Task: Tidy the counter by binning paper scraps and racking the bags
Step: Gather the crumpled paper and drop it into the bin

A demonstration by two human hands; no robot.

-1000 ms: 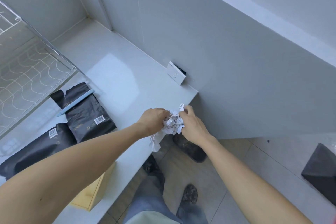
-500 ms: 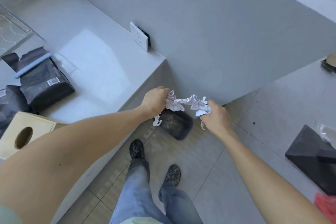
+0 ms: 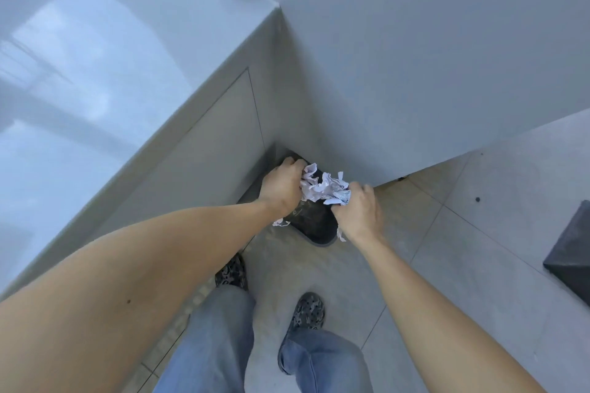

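Observation:
A bunch of crumpled white paper scraps (image 3: 322,187) is held between both hands, right above a dark bin (image 3: 314,223) on the floor in the corner where the counter meets the wall. My left hand (image 3: 282,185) grips the left side of the scraps and my right hand (image 3: 360,212) grips the right side. A few loose bits of paper hang below each hand. The bin's opening is mostly hidden by the hands and paper. The bags are out of view.
The white counter (image 3: 95,73) fills the left, with a cabinet door panel (image 3: 217,143) below its edge. A grey wall rises behind the bin. A dark box (image 3: 571,252) sits on the tiled floor at right. My feet stand just before the bin.
Both hands carried the scraps off the counter edge and down to just over the bin. The view has dipped, so the bags and rack have left the frame.

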